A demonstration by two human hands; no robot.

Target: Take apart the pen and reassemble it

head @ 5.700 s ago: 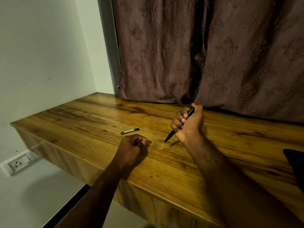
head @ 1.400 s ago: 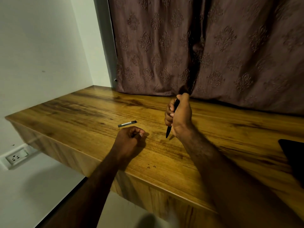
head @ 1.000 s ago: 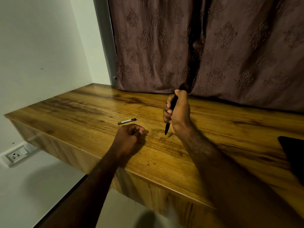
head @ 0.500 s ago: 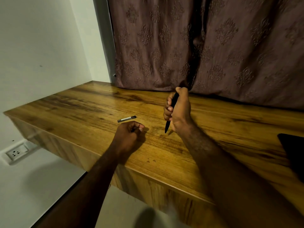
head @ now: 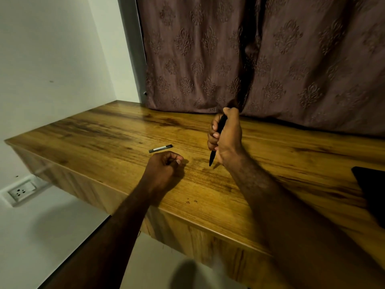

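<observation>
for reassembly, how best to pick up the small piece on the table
Pinch the piece mid-length, across its thin width, from above: it lies flat on the table, long sides clear, just beyond the left hand; right hand grips the pen.

txt: none legible | pen part [head: 160, 148] on desk [head: 100, 142]: pale strip, too small to read

The table [head: 104, 142] was smooth, shiny wood with dark streaks. The curtain [head: 187, 49] at 12 o'clock was cloth with bumpy patterns. The pen [head: 212, 157] looked like dull black plastic.
</observation>
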